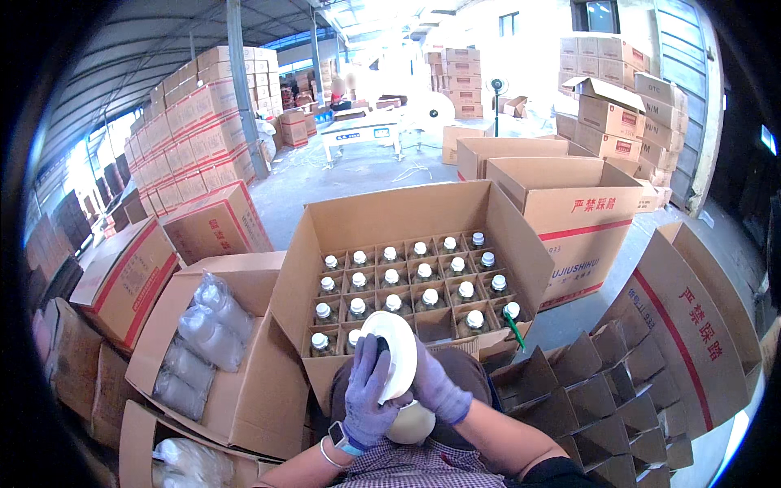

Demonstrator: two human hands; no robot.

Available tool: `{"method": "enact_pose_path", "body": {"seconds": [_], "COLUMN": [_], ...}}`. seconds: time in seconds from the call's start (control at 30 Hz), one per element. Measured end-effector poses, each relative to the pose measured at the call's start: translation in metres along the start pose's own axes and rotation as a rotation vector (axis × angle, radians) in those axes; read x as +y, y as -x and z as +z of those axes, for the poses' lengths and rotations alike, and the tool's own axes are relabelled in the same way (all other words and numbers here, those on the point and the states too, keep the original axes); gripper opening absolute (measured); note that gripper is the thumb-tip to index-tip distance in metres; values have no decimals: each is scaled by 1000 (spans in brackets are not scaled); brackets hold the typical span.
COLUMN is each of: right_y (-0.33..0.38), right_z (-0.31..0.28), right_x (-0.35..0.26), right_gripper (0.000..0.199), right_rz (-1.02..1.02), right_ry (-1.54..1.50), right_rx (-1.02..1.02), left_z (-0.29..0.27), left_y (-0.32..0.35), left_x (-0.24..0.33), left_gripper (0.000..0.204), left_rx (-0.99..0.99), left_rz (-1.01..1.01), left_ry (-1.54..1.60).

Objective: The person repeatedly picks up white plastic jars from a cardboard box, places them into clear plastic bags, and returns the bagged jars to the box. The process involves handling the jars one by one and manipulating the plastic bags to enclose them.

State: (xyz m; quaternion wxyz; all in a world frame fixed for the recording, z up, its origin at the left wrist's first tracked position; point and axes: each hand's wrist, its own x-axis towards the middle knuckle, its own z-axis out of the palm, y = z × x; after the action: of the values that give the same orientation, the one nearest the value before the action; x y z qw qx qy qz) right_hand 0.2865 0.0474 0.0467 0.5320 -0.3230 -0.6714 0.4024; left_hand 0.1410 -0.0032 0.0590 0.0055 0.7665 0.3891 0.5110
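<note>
- Nearest of all, a checked sleeve at the bottom edge leads up to the left hand (368,389), gloved in pale purple, its grip closed round the near side of a white roll of tape (391,352).
- Far left, an open carton (244,390) holds clear plastic packs (205,329); stacked sealed boxes (195,122) rise behind it.
- Centre, the roll of tape stands on edge in front of the person's chest, just below the open box of bottles (407,236), whose white-capped bottles (423,272) sit in a cardboard grid, nearly every cell filled.
- Right hand (439,382), also gloved, curls round the roll's other edge, fingers shut on it; a second white roll (411,423) sits just under both hands.
- A green-handled tool (514,327) sticks up at the box's near right corner.
- Right again, empty grid dividers (602,390) and more open cartons (569,203) wait.
- As I judge it, the tape's free end is being found; sealing calls for folding the flaps shut first.
</note>
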Motion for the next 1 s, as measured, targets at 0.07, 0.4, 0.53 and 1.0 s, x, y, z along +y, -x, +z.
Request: {"method": "enact_pose_path", "body": {"seconds": [0.07, 0.4, 0.53, 1.0], "right_y": [-4, 45, 13, -7], "right_z": [-20, -46, -38, -32], "right_x": [-11, 46, 101, 125], "right_gripper": [34, 50, 37, 30], "right_rz": [403, -259, 0, 311], "right_ry": [-193, 190, -58, -133], "right_rx": [-71, -280, -191, -51], "left_z": [-3, -21, 20, 61], "left_y": [6, 16, 22, 6], "left_x": [-18, -58, -108, -142], "left_gripper": [83, 62, 44, 22], "left_rx": [-84, -593, -381, -194], "left_rz": [-49, 81, -252, -569], "left_ry": [104, 193, 380, 559]}}
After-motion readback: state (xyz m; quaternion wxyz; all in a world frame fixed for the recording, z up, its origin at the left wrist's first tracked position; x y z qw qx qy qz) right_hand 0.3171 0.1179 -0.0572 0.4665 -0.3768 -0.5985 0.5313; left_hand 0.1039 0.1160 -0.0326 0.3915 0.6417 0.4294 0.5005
